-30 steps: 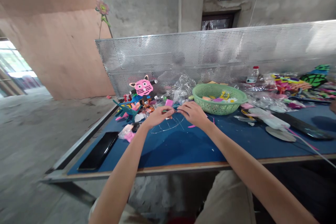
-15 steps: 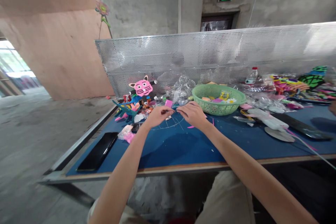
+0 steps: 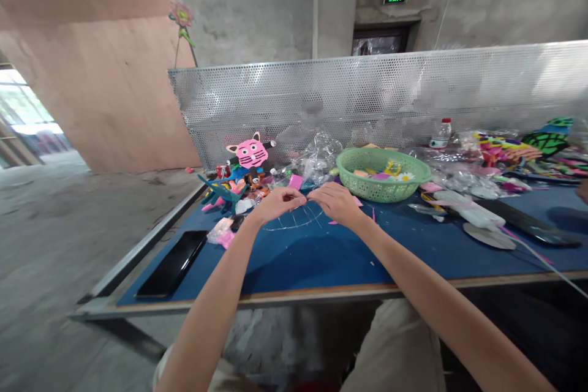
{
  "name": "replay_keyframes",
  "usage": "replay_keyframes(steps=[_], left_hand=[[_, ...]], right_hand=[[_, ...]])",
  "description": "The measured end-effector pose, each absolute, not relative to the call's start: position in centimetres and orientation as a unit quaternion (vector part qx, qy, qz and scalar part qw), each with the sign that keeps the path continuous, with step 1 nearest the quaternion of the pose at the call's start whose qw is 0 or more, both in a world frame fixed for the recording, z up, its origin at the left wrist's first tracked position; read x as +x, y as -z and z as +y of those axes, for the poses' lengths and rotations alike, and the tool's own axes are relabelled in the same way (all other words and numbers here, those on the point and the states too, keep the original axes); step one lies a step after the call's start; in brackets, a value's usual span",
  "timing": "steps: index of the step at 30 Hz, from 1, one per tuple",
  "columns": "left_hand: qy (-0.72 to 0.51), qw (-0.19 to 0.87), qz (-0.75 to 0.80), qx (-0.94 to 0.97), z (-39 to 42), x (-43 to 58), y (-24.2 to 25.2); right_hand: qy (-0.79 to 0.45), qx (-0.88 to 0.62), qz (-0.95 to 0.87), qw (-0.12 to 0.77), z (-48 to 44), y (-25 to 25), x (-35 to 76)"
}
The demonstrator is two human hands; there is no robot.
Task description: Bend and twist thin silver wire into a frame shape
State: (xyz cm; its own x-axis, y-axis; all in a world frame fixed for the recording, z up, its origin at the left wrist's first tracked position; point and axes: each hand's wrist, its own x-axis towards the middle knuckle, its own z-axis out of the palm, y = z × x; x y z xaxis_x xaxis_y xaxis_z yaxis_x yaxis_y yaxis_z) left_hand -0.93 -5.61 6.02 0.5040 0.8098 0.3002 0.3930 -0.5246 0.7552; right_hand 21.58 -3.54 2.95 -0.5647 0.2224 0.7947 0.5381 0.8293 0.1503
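Observation:
Fingertips nearly meeting, my left hand (image 3: 278,204) and my right hand (image 3: 336,201) are held over the blue table (image 3: 312,263). Both are closed in a pinch; what lies between the fingers is too small to make out. A thin wire frame (image 3: 296,225) with a curved outline and crossing strands shows just below them. Behind my left hand is a pink block (image 3: 295,182). The green basket (image 3: 386,190), with yellow, white and purple pieces inside, stands right of my right hand.
A black phone (image 3: 172,263) lies at the left. Clay figures and a pink cat face (image 3: 248,153) stand behind it. Clear plastic, a bottle (image 3: 441,133), a white glue gun (image 3: 468,209) and a dark phone (image 3: 530,222) are rightward. A person's hand (image 3: 582,188) shows at the right edge.
Both hands have shifted slightly, the fingertips now closer together. My right hand's fingers look more folded down. More of the wire frame's left part shows.

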Motion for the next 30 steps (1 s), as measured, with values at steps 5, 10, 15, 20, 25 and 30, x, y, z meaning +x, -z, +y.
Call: replay_keyframes(steps=[5, 10, 15, 20, 25, 30], left_hand=[[-0.326, 0.287, 0.390, 0.812, -5.61, -0.61, -5.84], [-0.331, 0.199, 0.377, 0.842, -5.55, -0.25, -5.55], [-0.333, 0.179, 0.361, 0.852, -5.42, -0.28, -5.39], [-0.326, 0.196, 0.352, 0.855, -5.37, -0.24, -5.20], [-0.335, 0.231, 0.346, 0.845, -5.64, -0.03, -5.15], [-0.345, 0.293, 0.336, 0.826, -5.88, 0.04, -5.17]], right_hand=[[0.228, -0.199, -0.861, 0.409, -3.41, -2.68, 21.71], [0.277, -0.213, -0.841, 0.413, -3.48, -2.70, 21.95], [0.314, -0.235, -0.802, 0.451, -3.72, -3.21, 22.03], [0.320, -0.205, -0.805, 0.456, -3.47, -3.46, 22.18], [0.322, -0.179, -0.801, 0.472, -3.29, -3.33, 22.43], [0.347, -0.171, -0.794, 0.468, -3.28, -3.21, 22.40]])
